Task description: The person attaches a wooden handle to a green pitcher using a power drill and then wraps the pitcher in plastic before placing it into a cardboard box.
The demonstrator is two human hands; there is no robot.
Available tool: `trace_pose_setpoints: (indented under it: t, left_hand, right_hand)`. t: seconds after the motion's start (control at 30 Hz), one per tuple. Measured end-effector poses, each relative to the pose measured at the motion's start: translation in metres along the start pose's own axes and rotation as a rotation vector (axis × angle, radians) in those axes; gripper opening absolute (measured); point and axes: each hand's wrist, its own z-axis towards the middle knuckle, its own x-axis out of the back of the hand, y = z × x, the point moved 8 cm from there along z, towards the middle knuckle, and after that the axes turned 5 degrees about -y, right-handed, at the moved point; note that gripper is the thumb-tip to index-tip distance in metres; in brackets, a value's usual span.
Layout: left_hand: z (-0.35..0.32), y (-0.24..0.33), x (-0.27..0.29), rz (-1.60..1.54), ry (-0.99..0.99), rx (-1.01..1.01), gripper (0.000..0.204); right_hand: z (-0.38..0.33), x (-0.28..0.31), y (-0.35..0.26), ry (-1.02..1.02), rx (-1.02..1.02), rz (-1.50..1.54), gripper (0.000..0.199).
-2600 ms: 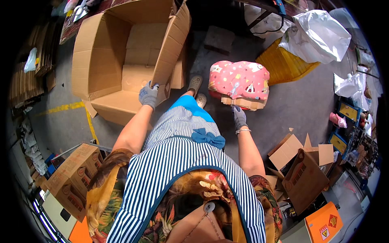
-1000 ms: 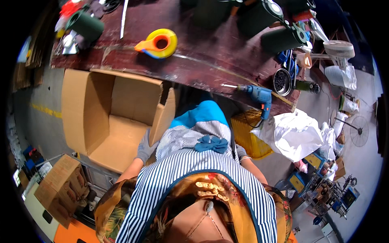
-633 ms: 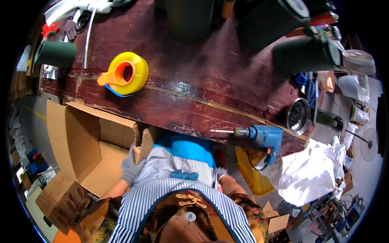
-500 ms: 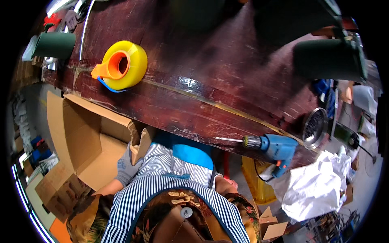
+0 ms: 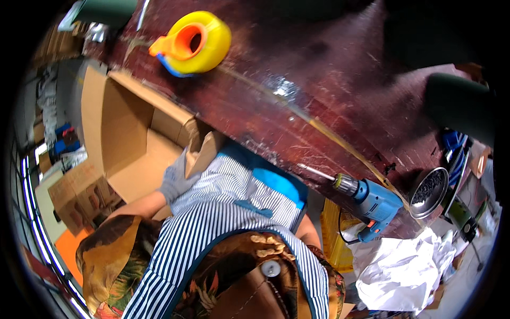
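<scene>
My left hand (image 5: 177, 179), in a grey knitted glove, is at the near right edge of an open cardboard box (image 5: 127, 173). Its fingers are closed on a bent flap there, partly hidden by the cardboard. The box lies with its opening toward me, beside the table's front edge and against my striped apron (image 5: 212, 244). Of my right arm only a bit of bare forearm (image 5: 307, 232) shows, beside the apron; the hand itself is hidden.
On the dark red table (image 5: 255, 122) lie a yellow tape roll (image 5: 218, 45) on an orange dispenser, a blue power drill (image 5: 380, 202) with a long bit, and a round metal dish (image 5: 429, 192) of small dark pieces. A white bag (image 5: 398, 271) and yellow crate (image 5: 340, 239) are at right.
The view has turned, so the table things appear shifted right, the tape roll also higher. My left hand stays on the box flap. More of my right forearm shows; its hand has gone out of sight.
</scene>
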Motion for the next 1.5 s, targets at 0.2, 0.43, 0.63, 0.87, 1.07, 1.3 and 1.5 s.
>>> trace_pose_setpoints:
  t: [0.2,0.43,0.63,0.87,1.07,1.3,1.5]
  left_hand:
    - [-0.013,-0.008,-0.010,-0.134,0.191,0.010,0.097]
    - [-0.015,-0.006,-0.007,-0.193,0.372,-0.040,0.089]
    - [-0.022,-0.017,-0.005,-0.133,0.404,-0.041,0.085]
    - [-0.022,0.002,0.011,-0.036,0.423,-0.104,0.083]
    - [-0.025,0.019,0.011,-0.074,0.461,-0.128,0.081]
    - [-0.021,0.020,0.015,-0.044,0.419,-0.097,0.091]
    - [-0.014,0.013,0.018,-0.019,0.258,-0.032,0.111]
  right_hand:
    - [0.051,0.046,0.015,0.070,0.021,-0.150,0.042]
    - [0.089,0.115,0.022,0.300,0.044,-0.245,0.040]
    - [-0.012,0.145,0.048,0.569,0.098,-0.183,0.038]
    - [-0.241,0.146,-0.010,1.505,0.263,0.238,0.040]
    - [-0.360,0.205,-0.035,1.990,0.047,-0.128,0.056]
    - [-0.315,0.241,0.053,1.779,0.014,0.027,0.084]
    - [-0.310,0.247,0.056,1.783,0.004,0.024,0.089]
